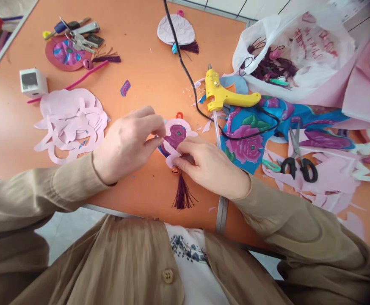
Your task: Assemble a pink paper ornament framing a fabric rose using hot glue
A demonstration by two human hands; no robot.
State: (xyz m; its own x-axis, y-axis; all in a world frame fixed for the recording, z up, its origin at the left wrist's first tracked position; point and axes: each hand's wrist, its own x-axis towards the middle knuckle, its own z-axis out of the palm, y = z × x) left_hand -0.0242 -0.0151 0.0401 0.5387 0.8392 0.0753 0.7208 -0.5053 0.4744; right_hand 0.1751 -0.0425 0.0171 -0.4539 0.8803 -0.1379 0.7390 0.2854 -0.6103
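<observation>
A small pink felt ornament (176,134) with a purple floral fabric centre is between my hands. An orange ring (179,115) shows at its top; an orange bell (175,170) and a dark purple tassel (182,192) are at its bottom. My right hand (204,163) pinches the ornament's lower right edge between thumb and fingers. My left hand (134,140) is at its left edge, thumb and index fingertip close together; whatever lies between them is too small to make out.
A yellow glue gun (229,95) with a black cord lies behind my right hand. Scissors (296,154), floral cloth (247,140) and felt scraps are at right, a plastic bag (315,55) behind them. Pink felt cutouts (73,123), a white cube (33,82) and keys (80,40) sit left.
</observation>
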